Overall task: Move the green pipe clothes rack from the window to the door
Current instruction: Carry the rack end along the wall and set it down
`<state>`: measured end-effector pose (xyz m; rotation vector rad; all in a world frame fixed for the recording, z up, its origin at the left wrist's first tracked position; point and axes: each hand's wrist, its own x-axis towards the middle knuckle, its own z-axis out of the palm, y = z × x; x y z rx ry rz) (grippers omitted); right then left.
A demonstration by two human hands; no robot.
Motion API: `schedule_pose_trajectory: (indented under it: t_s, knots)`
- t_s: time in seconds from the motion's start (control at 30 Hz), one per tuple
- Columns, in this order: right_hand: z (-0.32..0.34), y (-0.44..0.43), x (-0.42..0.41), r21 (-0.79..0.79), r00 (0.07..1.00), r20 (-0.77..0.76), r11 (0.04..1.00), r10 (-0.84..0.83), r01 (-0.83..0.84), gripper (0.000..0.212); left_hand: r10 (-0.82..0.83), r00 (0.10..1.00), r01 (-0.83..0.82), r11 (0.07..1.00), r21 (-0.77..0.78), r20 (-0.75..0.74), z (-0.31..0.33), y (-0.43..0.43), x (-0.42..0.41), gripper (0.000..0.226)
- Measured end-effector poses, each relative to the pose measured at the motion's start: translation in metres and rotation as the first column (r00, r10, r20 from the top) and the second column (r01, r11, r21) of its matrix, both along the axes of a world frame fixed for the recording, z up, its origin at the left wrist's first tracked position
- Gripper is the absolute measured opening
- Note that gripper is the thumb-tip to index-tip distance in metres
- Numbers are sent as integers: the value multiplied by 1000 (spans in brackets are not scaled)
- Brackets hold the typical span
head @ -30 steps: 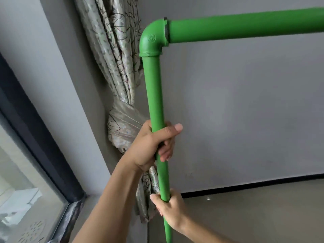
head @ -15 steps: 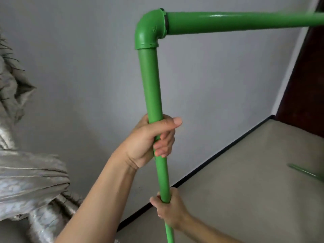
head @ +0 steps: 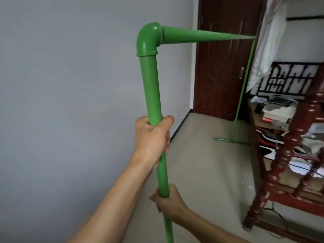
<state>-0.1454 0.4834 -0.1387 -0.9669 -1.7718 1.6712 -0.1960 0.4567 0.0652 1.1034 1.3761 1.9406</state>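
Note:
The green pipe clothes rack (head: pixel 151 88) fills the middle of the head view: a near upright post, an elbow joint at its top, and a top bar running away to the far post. My left hand (head: pixel 152 139) is wrapped around the near post at mid height. My right hand (head: pixel 168 202) grips the same post lower down. The far post ends in a green foot bar (head: pixel 231 140) lying on the floor in front of the dark brown door (head: pixel 222 67).
A grey wall (head: pixel 70 102) runs along the left with a black skirting strip. A red wooden bed frame (head: pixel 280 163) with turned posts stands on the right, with clutter and a white hanging cloth behind it. Beige floor (head: pixel 210 172) lies between wall and bed.
The view has swung right from the window and curtain to the door and bed. The rack has turned so its top bar points toward the door. Both hands keep their grip.

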Motion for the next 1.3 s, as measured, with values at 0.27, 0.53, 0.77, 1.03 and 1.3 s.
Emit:
schedule_pose_trajectory:
  t_s: [0.27,0.53,0.77,1.03,1.3]
  knots:
    - [5,85,-22,19,918,22,919,-395,395,33,-71,996,70,997,-19,-56,-2,109,-19,44]
    - [6,171,-39,46,857,72,860,-510,508,40,-154,984,152,988,-31,-90,-6,199,-33,44]
    - [6,278,-53,51,867,67,870,-494,491,36,-219,970,215,975,-47,-108,-5,302,-51,48]
    - [7,413,-60,29,898,97,903,-429,429,30,-210,964,194,975,-105,-165,-2,429,-62,41]
    - [12,529,-66,20,900,126,909,-416,417,19,-236,954,223,971,-88,-183,-19,530,-68,5]
